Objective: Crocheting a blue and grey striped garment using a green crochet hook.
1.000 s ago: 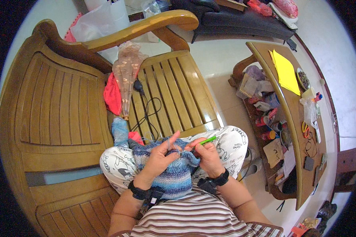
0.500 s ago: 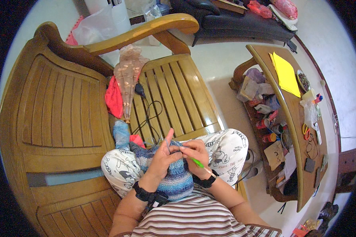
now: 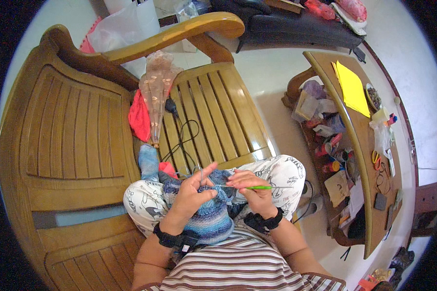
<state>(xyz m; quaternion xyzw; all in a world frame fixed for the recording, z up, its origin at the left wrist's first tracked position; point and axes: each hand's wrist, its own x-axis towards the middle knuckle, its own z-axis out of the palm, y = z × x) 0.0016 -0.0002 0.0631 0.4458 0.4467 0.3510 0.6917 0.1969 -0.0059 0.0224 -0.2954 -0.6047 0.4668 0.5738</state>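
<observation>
On my lap lies a crocheted piece (image 3: 209,225) striped in blue, white and grey. My left hand (image 3: 189,196) grips its upper edge, with the index finger raised and a strand of yarn running over it. Between the fingers of my right hand (image 3: 257,194) is a crochet hook (image 3: 260,187) with a green handle, held almost level. The hook's thin metal shaft points left to the edge of the piece; its tip is too small to make out among the stitches. A blue wound bundle (image 3: 148,162), which looks like yarn, sits beside my left knee.
I sit on a slatted wooden bench (image 3: 213,106). On it lie a black cable (image 3: 182,138), a red cloth (image 3: 139,116) and a brown patterned, cone-shaped wrapped thing (image 3: 158,92). A wooden table (image 3: 347,131) at the right bears yellow sheets (image 3: 352,89) and orange-handled scissors (image 3: 376,159).
My right hand has moved slightly right and turned, so the hook swung from slanting down to nearly level. The left hand has tilted and shifted a little left; the piece has shifted on my lap.
</observation>
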